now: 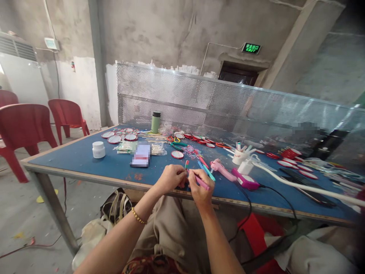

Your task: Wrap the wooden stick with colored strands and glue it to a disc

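Both my hands meet at the near edge of the blue table [85,161]. My left hand [170,177] is closed in a pinch around the end of a thin stick with a red tip [186,164]. My right hand [199,187] is closed on a pink stick [203,184] that points to the right. Just past my fingers lie several loose coloured sticks [205,169] in blue, teal and red. A pink glue gun [221,169] lies to the right of them.
Round red-rimmed discs [177,154] are spread across the table, with a white jar [98,149], a green flask [155,122], a white cup of sticks [238,156], a magenta box [245,180] with a black cable. Red chairs [25,125] stand left. A perforated metal screen [216,102] backs the table.
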Demonstrator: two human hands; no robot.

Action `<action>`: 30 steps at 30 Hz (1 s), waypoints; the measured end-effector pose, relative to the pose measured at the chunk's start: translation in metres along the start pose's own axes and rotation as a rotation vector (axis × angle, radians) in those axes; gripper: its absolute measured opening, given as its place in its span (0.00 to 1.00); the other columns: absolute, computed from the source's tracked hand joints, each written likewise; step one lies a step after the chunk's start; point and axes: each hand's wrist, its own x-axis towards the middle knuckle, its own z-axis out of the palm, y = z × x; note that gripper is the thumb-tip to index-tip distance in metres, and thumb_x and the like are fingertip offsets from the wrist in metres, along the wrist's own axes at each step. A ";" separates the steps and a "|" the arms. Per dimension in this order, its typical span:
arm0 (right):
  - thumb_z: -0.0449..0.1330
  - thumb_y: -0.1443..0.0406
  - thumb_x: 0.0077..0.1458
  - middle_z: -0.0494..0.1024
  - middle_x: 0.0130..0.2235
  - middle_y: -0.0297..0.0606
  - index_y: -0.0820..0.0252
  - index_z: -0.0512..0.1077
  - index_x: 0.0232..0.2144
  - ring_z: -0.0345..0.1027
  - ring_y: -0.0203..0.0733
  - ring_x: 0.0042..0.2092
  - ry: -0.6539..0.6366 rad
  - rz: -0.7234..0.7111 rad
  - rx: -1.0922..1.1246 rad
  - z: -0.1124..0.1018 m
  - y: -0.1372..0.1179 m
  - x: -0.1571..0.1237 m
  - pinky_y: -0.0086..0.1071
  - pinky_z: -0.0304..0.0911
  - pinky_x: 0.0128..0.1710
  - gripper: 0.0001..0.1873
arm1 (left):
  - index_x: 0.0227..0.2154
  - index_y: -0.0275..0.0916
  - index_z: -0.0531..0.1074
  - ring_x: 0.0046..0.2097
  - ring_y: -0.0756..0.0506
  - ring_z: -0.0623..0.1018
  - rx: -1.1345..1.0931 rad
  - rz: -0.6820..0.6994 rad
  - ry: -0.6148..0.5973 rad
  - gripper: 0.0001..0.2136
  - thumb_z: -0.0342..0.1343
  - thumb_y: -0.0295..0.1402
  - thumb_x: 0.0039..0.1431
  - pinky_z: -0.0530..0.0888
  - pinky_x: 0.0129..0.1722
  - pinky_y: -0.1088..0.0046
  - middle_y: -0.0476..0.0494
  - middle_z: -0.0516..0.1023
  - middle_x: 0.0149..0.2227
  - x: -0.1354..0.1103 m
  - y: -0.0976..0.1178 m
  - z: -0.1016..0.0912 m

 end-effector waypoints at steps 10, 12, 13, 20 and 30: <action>0.57 0.64 0.61 0.74 0.22 0.32 0.58 0.70 0.27 0.69 0.36 0.21 0.037 0.024 -0.017 -0.001 0.000 -0.001 0.29 0.63 0.25 0.10 | 0.20 0.38 0.69 0.23 0.51 0.74 -0.022 0.011 -0.006 0.14 0.50 0.36 0.59 0.68 0.28 0.78 0.50 0.75 0.19 -0.001 0.004 -0.001; 0.57 0.64 0.62 0.74 0.22 0.32 0.58 0.70 0.27 0.68 0.35 0.21 0.035 0.035 -0.019 -0.001 0.000 -0.002 0.29 0.63 0.25 0.11 | 0.19 0.38 0.68 0.23 0.51 0.73 -0.016 0.005 -0.003 0.14 0.50 0.36 0.59 0.68 0.28 0.79 0.50 0.75 0.18 -0.002 0.005 -0.002; 0.57 0.64 0.62 0.74 0.22 0.32 0.58 0.70 0.26 0.68 0.35 0.21 0.033 0.035 -0.021 -0.001 0.000 -0.002 0.29 0.63 0.25 0.11 | 0.19 0.38 0.68 0.23 0.51 0.73 -0.014 0.004 -0.002 0.14 0.50 0.36 0.59 0.68 0.28 0.79 0.50 0.75 0.18 -0.002 0.005 -0.002; 0.57 0.65 0.61 0.73 0.21 0.32 0.59 0.70 0.26 0.67 0.35 0.21 0.018 0.000 -0.007 0.000 0.001 0.000 0.29 0.62 0.25 0.11 | 0.20 0.38 0.69 0.23 0.50 0.73 -0.018 0.008 0.001 0.13 0.50 0.34 0.58 0.68 0.28 0.78 0.50 0.75 0.19 -0.001 0.003 -0.001; 0.57 0.65 0.61 0.72 0.21 0.32 0.59 0.70 0.27 0.66 0.35 0.21 0.009 -0.021 -0.017 0.000 0.001 0.000 0.28 0.62 0.25 0.10 | 0.20 0.38 0.69 0.23 0.51 0.73 -0.002 0.022 0.007 0.12 0.49 0.33 0.58 0.67 0.28 0.79 0.50 0.75 0.18 0.000 0.002 -0.001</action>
